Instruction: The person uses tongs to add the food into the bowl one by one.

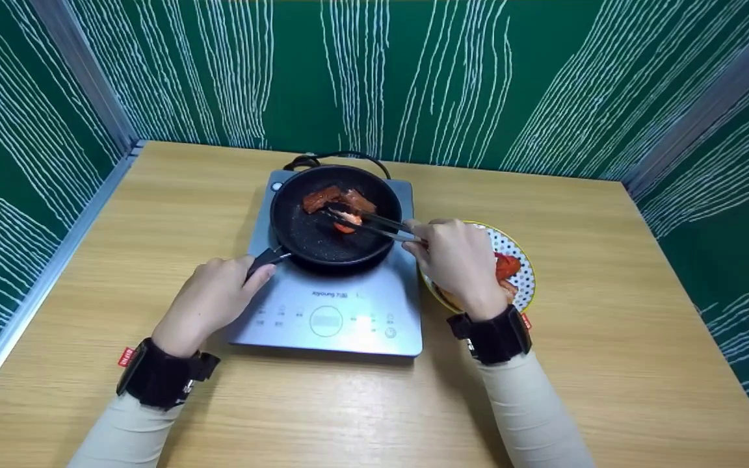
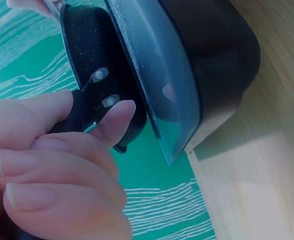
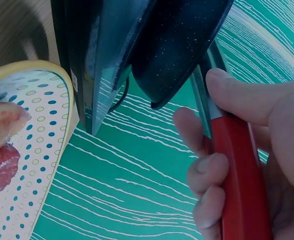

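A black frying pan (image 1: pixel 309 237) sits on a silver induction cooker (image 1: pixel 342 292). My left hand (image 1: pixel 215 292) grips the pan's handle (image 1: pixel 264 261), thumb along its side. In my right hand (image 1: pixel 459 260) is a pair of metal tongs (image 1: pixel 384 232); the right wrist view shows their red grip (image 3: pixel 242 180) wrapped by the fingers. The tong tips reach into the pan at an orange-red piece of food (image 1: pixel 346 224); whether they pinch it I cannot tell. Behind it lie browned meat pieces (image 1: pixel 321 198).
Right of the cooker, partly under my right hand, stands a dotted plate (image 1: pixel 508 242) with a yellow rim, holding red and pale food pieces (image 1: pixel 508 266). A black cord (image 1: pixel 355 154) loops behind the pan. Green patterned panels (image 1: pixel 452 84) enclose the wooden table (image 1: pixel 608 325).
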Demonstrator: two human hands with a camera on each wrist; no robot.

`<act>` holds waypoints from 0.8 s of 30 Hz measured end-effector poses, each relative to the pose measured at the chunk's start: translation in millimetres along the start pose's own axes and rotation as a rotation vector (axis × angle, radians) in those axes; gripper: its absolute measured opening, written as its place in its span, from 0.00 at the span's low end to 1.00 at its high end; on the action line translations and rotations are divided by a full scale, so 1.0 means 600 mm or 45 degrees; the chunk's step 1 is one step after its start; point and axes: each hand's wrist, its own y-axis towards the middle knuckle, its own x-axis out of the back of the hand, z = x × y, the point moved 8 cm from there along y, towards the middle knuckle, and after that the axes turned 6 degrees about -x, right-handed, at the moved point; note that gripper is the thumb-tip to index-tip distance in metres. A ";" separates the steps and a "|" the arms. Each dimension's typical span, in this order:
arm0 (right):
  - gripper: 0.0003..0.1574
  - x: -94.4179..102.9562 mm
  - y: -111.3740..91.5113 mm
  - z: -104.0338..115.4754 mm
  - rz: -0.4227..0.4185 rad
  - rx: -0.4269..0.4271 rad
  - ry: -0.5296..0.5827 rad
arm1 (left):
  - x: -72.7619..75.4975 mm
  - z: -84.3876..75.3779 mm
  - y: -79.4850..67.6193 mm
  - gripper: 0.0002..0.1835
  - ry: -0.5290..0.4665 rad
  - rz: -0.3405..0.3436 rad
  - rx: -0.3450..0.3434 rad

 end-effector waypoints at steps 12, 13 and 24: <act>0.15 0.013 -0.003 -0.003 0.064 -0.063 -0.015 | -0.001 0.000 0.001 0.22 -0.013 0.016 0.016; 0.15 0.013 -0.003 -0.004 0.074 -0.064 -0.009 | -0.001 0.000 0.000 0.22 -0.014 0.019 0.020; 0.23 0.066 -0.020 -0.068 0.093 -0.140 0.098 | -0.001 0.003 -0.002 0.21 -0.018 0.030 0.039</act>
